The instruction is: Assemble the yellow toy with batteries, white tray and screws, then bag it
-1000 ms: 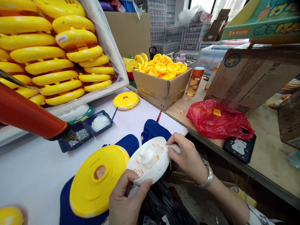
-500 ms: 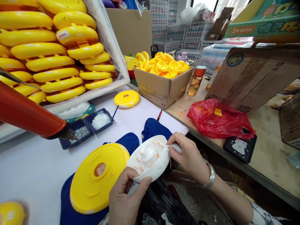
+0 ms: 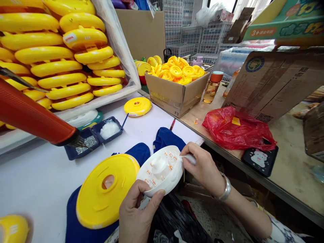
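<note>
White plastic shell [image 3: 159, 172] cupped by left hand [image 3: 140, 212]; right hand [image 3: 204, 167] pinches rim.

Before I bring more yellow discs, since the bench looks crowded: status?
Left hand gripping white plastic shell at its lower edge. Right hand pinching white tab at its rim. Yellow disc close on its left.

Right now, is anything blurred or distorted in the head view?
Head view: mostly sharp, even light. Wide-angle distortion stretches the red cylindrical tool at the left edge; the yellow plastic piece in the bottom-left corner is blurred.
</note>
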Tool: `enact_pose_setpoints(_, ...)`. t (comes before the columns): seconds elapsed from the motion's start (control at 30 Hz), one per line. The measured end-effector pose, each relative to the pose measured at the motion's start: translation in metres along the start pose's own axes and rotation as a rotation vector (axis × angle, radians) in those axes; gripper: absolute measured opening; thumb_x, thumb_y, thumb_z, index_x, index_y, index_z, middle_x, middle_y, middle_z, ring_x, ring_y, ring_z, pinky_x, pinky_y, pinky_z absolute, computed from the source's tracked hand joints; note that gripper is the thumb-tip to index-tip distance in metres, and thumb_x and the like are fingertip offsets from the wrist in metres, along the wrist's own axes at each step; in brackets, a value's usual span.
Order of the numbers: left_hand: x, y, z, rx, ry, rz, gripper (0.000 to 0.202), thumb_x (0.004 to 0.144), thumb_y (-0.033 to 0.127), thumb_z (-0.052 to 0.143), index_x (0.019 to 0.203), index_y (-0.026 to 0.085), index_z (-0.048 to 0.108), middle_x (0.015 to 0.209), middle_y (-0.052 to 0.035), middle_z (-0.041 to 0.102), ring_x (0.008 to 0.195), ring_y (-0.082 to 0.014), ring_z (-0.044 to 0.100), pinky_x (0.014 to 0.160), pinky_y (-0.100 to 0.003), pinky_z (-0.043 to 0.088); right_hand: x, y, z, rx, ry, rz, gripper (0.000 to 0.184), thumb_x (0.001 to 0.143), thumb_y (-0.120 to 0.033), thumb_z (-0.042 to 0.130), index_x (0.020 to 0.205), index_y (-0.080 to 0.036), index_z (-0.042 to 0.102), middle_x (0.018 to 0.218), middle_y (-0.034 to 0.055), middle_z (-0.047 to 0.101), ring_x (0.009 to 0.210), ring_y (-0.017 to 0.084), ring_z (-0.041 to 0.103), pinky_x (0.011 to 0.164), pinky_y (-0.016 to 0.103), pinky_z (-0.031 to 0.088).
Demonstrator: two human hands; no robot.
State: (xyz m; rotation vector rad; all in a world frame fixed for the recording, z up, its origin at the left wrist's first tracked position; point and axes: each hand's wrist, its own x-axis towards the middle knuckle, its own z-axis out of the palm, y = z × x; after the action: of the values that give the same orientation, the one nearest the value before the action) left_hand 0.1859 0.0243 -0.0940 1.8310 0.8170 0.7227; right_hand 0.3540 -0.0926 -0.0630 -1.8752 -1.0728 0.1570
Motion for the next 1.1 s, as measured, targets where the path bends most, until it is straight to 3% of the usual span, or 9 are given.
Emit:
enact_pose_setpoints(0.13, 0.000, 0.000, 0.001, 0.024, 0.008, 0.005, 0.026, 0.069, 0.035, 0.074, 0.064, 0.018, 0.055, 0.067, 0.0005, 0.058, 0.065, -0.0142, 0.057, 0.056, -0.017, 0.047, -0.001, -0.004, 0.002, 0.026, -0.091, -0.104, 0.018, 0.076, -0.002, 0.051, 0.083, -0.019, 0.051, 0.080, -0.0015, 0.054, 0.075, 0.012, 0.051, 0.067, 0.024, 0.035)
enact_pose_setpoints(0.27, -0.001, 0.001, 0.001, 0.052, 0.012, 0.009, 0.026, 0.069, 0.035, 0.074, 0.063, 0.018, 0.055, 0.066, 0.0006, 0.057, 0.064, -0.0138, 0.056, 0.056, -0.017, 0.046, 0.000, -0.006, 0.002, 0.007, -0.009, -0.048, 0.015, 0.078, -0.004, 0.052, 0.081, -0.019, 0.051, 0.080, -0.0009, 0.054, 0.075, 0.013, 0.051, 0.068, 0.025, 0.036)
enact_pose_setpoints(0.4, -0.001, 0.001, 0.001, 0.038, 0.020, 0.022, 0.025, 0.070, 0.034, 0.074, 0.064, 0.018, 0.055, 0.066, 0.0011, 0.057, 0.063, -0.0135, 0.056, 0.056, -0.018, 0.047, -0.001, -0.010, 0.003, 0.012, -0.084, -0.117, 0.017, 0.078, -0.003, 0.051, 0.083, -0.019, 0.051, 0.081, -0.0003, 0.054, 0.076, 0.013, 0.051, 0.068, 0.026, 0.036)
enact_pose_setpoints(0.53, -0.003, 0.002, 0.003, 0.077, 0.041, 0.043, 0.025, 0.070, 0.033, 0.074, 0.065, 0.018, 0.055, 0.066, 0.0017, 0.057, 0.062, -0.0129, 0.055, 0.056, -0.017, 0.046, -0.006, -0.014, 0.007, -0.002, -0.019, -0.079, 0.018, 0.077, -0.002, 0.051, 0.082, -0.019, 0.050, 0.081, -0.0004, 0.054, 0.076, 0.013, 0.051, 0.068, 0.025, 0.036)
enact_pose_setpoints(0.67, -0.003, 0.004, 0.004, 0.078, 0.046, 0.036, 0.025, 0.070, 0.034, 0.074, 0.064, 0.018, 0.056, 0.064, 0.0016, 0.056, 0.060, -0.0133, 0.054, 0.056, -0.018, 0.047, -0.008, -0.014, 0.011, 0.017, -0.084, -0.191, 0.020, 0.076, 0.000, 0.050, 0.083, -0.019, 0.049, 0.082, -0.0003, 0.054, 0.077, 0.013, 0.050, 0.068, 0.026, 0.036)
enact_pose_setpoints(0.8, -0.002, 0.004, 0.004, 0.066, 0.046, 0.023, 0.025, 0.068, 0.034, 0.074, 0.063, 0.018, 0.055, 0.064, 0.0014, 0.057, 0.061, -0.0135, 0.055, 0.055, -0.018, 0.046, -0.007, -0.012, 0.011, 0.021, 0.028, -0.111, 0.018, 0.078, -0.001, 0.050, 0.082, -0.019, 0.050, 0.081, 0.0000, 0.053, 0.077, 0.013, 0.051, 0.069, 0.026, 0.036)
enact_pose_setpoints(0.93, -0.001, 0.003, 0.003, 0.036, 0.030, 0.009, 0.025, 0.070, 0.034, 0.074, 0.064, 0.018, 0.056, 0.064, 0.0014, 0.057, 0.061, -0.0132, 0.055, 0.055, -0.017, 0.046, -0.005, -0.011, 0.011, 0.065, -0.033, -0.191, 0.019, 0.076, -0.001, 0.051, 0.083, -0.019, 0.051, 0.082, 0.0001, 0.054, 0.078, 0.014, 0.051, 0.070, 0.026, 0.037)
enact_pose_setpoints(1.1, -0.003, 0.000, 0.000, 0.001, 0.005, -0.034, 0.025, 0.068, 0.033, 0.075, 0.065, 0.018, 0.055, 0.067, 0.0007, 0.058, 0.065, -0.0140, 0.058, 0.058, -0.017, 0.048, -0.001, -0.007, 0.011, 0.077, 0.057, -0.066, 0.018, 0.078, -0.001, 0.051, 0.081, -0.019, 0.052, 0.080, -0.0004, 0.054, 0.076, 0.013, 0.051, 0.069, 0.025, 0.038)
